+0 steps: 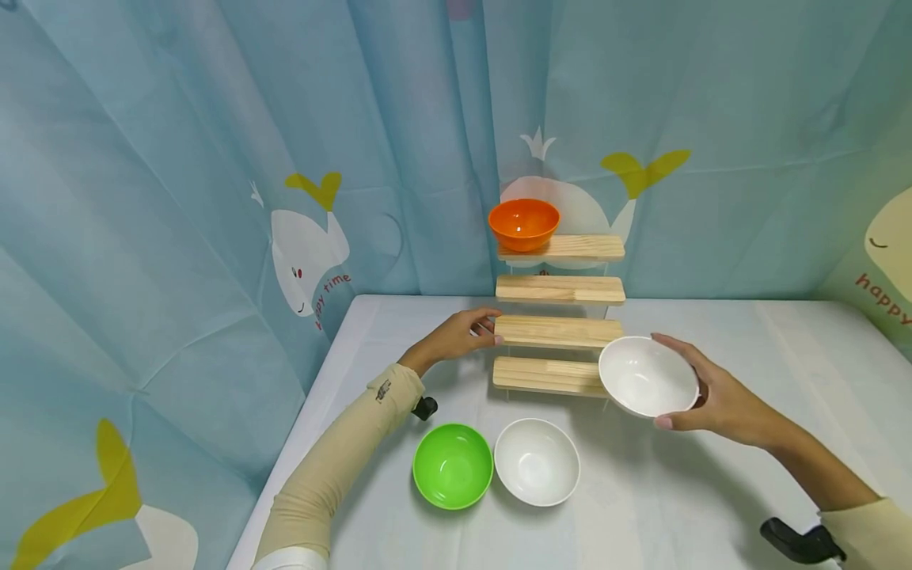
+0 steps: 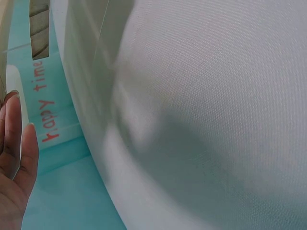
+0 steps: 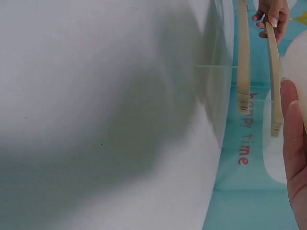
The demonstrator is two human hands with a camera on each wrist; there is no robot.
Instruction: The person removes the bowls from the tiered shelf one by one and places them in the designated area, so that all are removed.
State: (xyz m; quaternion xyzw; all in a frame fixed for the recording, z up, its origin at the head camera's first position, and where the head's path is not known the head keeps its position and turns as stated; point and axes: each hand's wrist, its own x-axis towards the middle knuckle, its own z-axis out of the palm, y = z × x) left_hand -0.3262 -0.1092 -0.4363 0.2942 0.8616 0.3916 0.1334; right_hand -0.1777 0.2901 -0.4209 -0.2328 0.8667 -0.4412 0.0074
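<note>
My right hand point(image 1: 720, 400) grips a white bowl point(image 1: 644, 376) by its right side, in front of the right end of the lower shelf boards. At the rack's left side, my left hand point(image 1: 459, 339) pinches the end of the second wooden board from the bottom point(image 1: 559, 332). In the right wrist view, fingers of the left hand point(image 3: 274, 17) bend around that board. An orange bowl point(image 1: 523, 225) stands on the left part of the top board point(image 1: 587, 247). A green bowl point(image 1: 453, 467) and another white bowl point(image 1: 537, 462) sit side by side before the rack.
The rack has a lowest board point(image 1: 545, 375) and an upper-middle board point(image 1: 559, 289), joined by clear supports. It stands on a white-covered table point(image 1: 748, 356). Behind hangs a blue curtain point(image 1: 427, 119) with printed whales. Black wrist straps point(image 1: 801, 542) show by the sleeves.
</note>
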